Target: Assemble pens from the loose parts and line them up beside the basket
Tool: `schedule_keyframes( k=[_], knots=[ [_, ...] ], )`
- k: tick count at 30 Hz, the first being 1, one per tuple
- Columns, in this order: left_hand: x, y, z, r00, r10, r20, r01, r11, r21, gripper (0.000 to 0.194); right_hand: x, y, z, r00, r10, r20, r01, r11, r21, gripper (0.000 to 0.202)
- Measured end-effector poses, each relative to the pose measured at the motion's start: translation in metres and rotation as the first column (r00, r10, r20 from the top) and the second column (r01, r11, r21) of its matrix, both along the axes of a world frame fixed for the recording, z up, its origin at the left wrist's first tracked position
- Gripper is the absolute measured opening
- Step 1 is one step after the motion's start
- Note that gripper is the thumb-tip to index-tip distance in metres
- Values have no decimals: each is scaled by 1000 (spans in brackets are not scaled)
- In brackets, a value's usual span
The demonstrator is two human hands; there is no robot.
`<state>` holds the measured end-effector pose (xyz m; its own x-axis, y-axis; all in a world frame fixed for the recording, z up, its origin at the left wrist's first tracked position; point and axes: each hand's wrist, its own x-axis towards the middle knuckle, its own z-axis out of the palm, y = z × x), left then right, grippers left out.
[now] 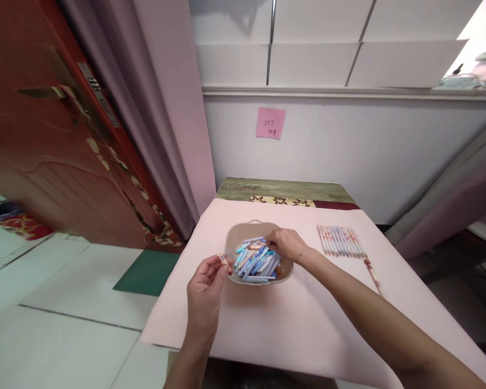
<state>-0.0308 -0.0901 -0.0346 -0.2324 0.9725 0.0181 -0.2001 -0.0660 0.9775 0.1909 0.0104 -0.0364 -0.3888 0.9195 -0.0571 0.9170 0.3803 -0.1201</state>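
A beige basket (231, 240) holds many pens and pen caps (254, 265), mostly blue and white. Left of its rim, my left hand (209, 278) pinches a small orange and white pen cap (224, 261) between thumb and fingers. My right hand (285, 243) reaches over the basket's right side, its fingers bent together among the pens; what they grip, if anything, is hidden. Right of the basket lies a row of pens (340, 241) side by side. A brown and cream pen (373, 275) lies apart, below the row's right end.
The pale pink cloth (267, 324) covers most of the table, with a green patterned strip (283, 190) at its back. A pink note (270, 123) is stuck on the wall. A red door (65, 135) and purple curtain (157, 108) stand at the left.
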Motion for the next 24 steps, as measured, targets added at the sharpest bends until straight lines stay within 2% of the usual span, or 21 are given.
schedule_keyframes(
  k=[6, 15, 24],
  knots=[
    [2, 0, 3, 1000, -19, 1, 19, 1000, -11, 31, -7, 3, -1, 999, -38, -22, 39, 999, 26, 25],
    [-1, 0, 1, 1000, 7, 9, -7, 999, -32, 32, -33, 26, -19, 996, -84, -21, 83, 996, -25, 23],
    [-2, -1, 1, 1000, 18, -10, -18, 999, -36, 30, -57, 45, -37, 987, -154, 47, 158, 984, -85, 27]
  ],
)
